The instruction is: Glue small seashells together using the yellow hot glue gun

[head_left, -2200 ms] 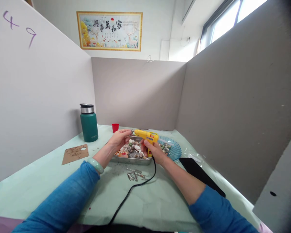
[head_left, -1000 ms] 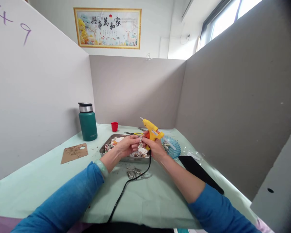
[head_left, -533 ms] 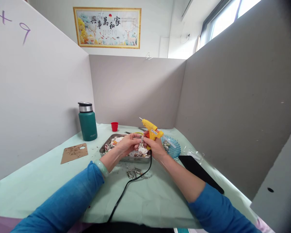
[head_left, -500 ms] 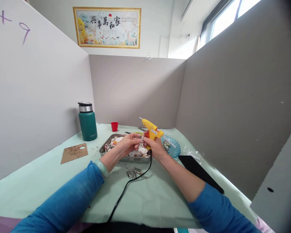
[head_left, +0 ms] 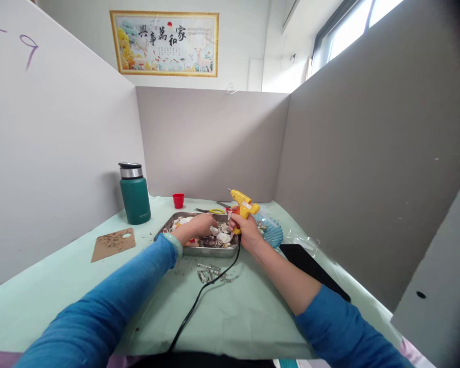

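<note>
My right hand (head_left: 249, 231) is wrapped round a yellow hot glue gun (head_left: 240, 198), whose nozzle points up and to the left. A small pale piece (head_left: 230, 215) shows at the thumb and forefinger of that hand, too small to name. My left hand (head_left: 198, 227) reaches down into a metal tray (head_left: 210, 252) of seashells (head_left: 224, 237). Its fingertips point into the shells and are mostly hidden, so I cannot see whether they grip one. Below the tray lies a small pile of metal hair clips (head_left: 210, 274).
A black cord (head_left: 191, 309) runs from the glue gun toward me. Around the tray are a blue shell-shaped dish (head_left: 274, 232), yellow-handled pliers (head_left: 216, 211), a red cup (head_left: 178, 201), a green bottle (head_left: 135, 202), brown cardboard (head_left: 114, 244) and a black strip (head_left: 314, 271). Grey partitions (head_left: 214, 143) enclose the table.
My left hand has left the small piece by my right hand and moved down and left into the shells. The glue gun stays in my right hand, slightly farther right.
</note>
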A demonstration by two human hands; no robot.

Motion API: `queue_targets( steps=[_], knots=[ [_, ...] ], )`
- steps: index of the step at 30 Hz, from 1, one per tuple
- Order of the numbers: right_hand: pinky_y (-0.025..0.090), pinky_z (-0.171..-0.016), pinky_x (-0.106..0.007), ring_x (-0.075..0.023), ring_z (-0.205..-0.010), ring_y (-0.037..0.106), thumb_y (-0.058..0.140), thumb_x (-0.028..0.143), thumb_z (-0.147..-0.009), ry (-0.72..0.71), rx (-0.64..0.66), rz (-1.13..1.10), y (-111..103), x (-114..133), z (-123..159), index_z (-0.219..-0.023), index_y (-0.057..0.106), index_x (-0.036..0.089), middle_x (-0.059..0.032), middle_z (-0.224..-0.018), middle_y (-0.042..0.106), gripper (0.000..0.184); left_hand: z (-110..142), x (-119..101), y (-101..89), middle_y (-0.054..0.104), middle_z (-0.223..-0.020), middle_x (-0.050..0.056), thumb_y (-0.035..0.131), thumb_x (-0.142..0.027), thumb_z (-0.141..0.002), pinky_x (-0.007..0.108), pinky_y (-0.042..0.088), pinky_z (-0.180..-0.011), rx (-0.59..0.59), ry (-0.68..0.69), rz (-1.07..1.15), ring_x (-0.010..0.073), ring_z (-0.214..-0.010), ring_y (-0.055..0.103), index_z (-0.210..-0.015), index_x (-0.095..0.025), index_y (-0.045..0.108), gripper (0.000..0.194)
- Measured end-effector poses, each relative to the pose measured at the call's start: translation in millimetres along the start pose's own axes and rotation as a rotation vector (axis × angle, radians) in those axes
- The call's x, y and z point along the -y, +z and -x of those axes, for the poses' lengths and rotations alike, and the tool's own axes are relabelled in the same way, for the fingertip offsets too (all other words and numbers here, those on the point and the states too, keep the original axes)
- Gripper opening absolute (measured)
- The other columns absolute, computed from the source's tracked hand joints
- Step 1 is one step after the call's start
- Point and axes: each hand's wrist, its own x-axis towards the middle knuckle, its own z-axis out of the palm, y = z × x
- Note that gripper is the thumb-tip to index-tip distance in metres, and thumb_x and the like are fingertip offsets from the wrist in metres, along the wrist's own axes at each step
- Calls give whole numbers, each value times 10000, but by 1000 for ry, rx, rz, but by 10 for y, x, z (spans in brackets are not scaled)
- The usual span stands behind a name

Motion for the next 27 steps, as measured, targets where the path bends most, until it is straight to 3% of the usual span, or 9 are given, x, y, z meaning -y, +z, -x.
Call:
queue_targets(
  steps=[4,9,15,22,25,27],
  knots=[
    [358,-405,-181,-63,-416,402,637,211,-624,25,9,2,-6,-27,14,-889,516,192,89,-486,457,292,-48,52,79,624,-554,26,635,-24,-484,250,312,-538,41,-81,-50,133,-468,448,-577,-231,716,241],
    [355,-397,-179,-63,-419,411,637,198,-623,19,20,-12,-15,-46,16,-905,518,185,84,-507,465,306,15,130,17,600,-498,14,721,-216,-530,245,301,-523,22,-103,42,121,-459,431,-535,-214,698,24],
    [358,-403,-178,-62,-418,406,643,197,-627,24,29,-38,-21,-52,14,-887,510,192,86,-506,463,292,134,95,-153,624,-598,12,662,-242,-633,228,339,-540,-38,-136,271,133,-547,500,-663,-181,678,70],
    [362,-413,-182,-64,-434,404,655,197,-624,43,27,-52,-33,-49,8,-896,512,187,78,-516,465,308,312,-58,-242,598,-740,31,672,-323,-693,283,483,-603,-71,-194,1025,141,-658,573,-910,-164,623,273],
    [362,-413,-184,-64,-428,396,662,203,-611,52,18,-49,-28,-45,10,-887,515,191,83,-505,457,313,374,-107,-275,600,-757,31,678,-293,-688,284,493,-612,-58,-197,1071,138,-679,574,-977,-156,616,326],
    [361,-410,-184,-65,-423,398,664,208,-607,59,10,-43,-28,-47,10,-885,518,192,85,-496,453,315,379,-92,-274,617,-755,32,655,-270,-690,265,475,-583,-59,-219,931,133,-647,568,-986,-148,621,322]
  ],
)
